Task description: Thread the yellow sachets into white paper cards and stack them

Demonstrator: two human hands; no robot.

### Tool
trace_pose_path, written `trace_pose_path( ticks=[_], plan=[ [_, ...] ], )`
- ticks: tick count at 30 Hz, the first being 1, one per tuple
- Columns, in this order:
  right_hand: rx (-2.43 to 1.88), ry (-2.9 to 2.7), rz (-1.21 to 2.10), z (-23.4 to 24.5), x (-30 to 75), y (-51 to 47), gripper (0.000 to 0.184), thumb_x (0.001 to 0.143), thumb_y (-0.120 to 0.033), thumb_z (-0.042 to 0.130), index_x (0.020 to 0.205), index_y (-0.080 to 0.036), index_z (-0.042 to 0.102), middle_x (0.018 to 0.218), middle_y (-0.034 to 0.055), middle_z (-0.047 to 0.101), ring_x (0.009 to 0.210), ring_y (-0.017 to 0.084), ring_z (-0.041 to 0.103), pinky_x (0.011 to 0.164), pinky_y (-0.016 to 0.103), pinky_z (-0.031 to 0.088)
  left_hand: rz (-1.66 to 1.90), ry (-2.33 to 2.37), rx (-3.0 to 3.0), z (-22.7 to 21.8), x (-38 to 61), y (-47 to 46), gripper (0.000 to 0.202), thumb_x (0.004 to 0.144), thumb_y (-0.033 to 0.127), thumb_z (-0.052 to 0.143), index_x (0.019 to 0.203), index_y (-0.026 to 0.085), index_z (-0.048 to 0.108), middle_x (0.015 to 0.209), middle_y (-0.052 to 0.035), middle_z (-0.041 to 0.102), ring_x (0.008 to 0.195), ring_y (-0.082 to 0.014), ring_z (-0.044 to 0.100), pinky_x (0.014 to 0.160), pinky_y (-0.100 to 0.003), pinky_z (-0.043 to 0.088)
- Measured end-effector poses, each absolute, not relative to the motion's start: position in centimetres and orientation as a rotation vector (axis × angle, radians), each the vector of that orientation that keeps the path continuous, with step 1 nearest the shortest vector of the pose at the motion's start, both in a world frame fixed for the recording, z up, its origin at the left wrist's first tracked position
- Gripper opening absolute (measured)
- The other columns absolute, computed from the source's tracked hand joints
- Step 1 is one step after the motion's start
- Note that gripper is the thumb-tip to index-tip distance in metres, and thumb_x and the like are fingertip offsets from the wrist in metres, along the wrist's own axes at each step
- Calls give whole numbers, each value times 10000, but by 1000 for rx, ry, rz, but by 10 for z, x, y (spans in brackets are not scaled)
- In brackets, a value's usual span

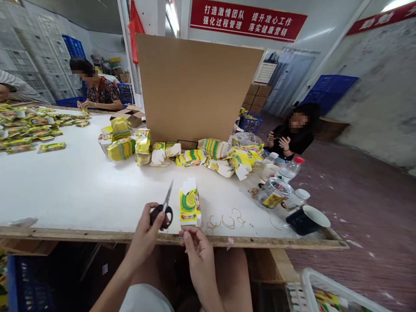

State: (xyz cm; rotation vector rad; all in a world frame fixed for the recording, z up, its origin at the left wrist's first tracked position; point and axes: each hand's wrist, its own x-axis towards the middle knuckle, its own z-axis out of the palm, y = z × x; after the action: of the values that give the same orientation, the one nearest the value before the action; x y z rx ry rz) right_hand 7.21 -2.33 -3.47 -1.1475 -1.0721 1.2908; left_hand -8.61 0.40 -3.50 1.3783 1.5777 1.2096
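My left hand grips the dark handles of a pair of scissors at the table's near edge, blades pointing away from me. My right hand sits just below a small stack of flat yellow-green cartons, fingers pinched together at the stack's near end; what they hold is too small to make out. Loose rubber bands lie on the white tabletop right of the stack.
Piles of yellow-green cartons line the table's middle before a tall cardboard sheet. More cartons lie far left. Jars, a bottle and a black cup crowd the right corner. Two people sit beyond.
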Motion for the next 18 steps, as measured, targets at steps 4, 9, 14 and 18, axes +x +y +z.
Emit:
trace_pose_path(
  ticks=[4, 9, 14, 18],
  plan=[
    [-1007, -985, 1425, -35, 62, -24, 374, 782, -467, 733, 1040, -206, 663, 1035, 80, 727, 969, 254, 654, 909, 385, 491, 1303, 1361, 1443, -26, -49, -29, 216, 957, 418, 419, 1067, 243, 483, 996, -58, 624, 943, -208, 615, 854, -321, 506],
    [-1022, -807, 1389, -42, 66, -28, 346, 706, -461, 796, 893, -220, 633, 886, 53, 737, 829, 244, 675, 763, 355, 531, 1380, 1369, 1513, -42, -31, -38, 172, 968, 322, 400, 1112, 249, 459, 1066, -90, 571, 1001, -229, 584, 894, -352, 493],
    [-967, -832, 1486, -41, 69, -33, 305, 754, -449, 755, 928, -201, 718, 962, 75, 744, 936, 263, 665, 922, 401, 484, 1443, 1369, 1500, -44, -20, -40, 188, 962, 305, 411, 1140, 258, 453, 1189, -115, 503, 1144, -254, 521, 1012, -419, 428],
    [-877, -693, 1525, -40, 79, -28, 346, 695, -398, 813, 977, -214, 735, 934, 52, 750, 936, 264, 665, 917, 412, 487, 1266, 1189, 1616, -27, -22, -45, 274, 951, 306, 458, 1223, 284, 476, 1244, -115, 523, 1200, -269, 496, 1036, -428, 421]
  ],
)
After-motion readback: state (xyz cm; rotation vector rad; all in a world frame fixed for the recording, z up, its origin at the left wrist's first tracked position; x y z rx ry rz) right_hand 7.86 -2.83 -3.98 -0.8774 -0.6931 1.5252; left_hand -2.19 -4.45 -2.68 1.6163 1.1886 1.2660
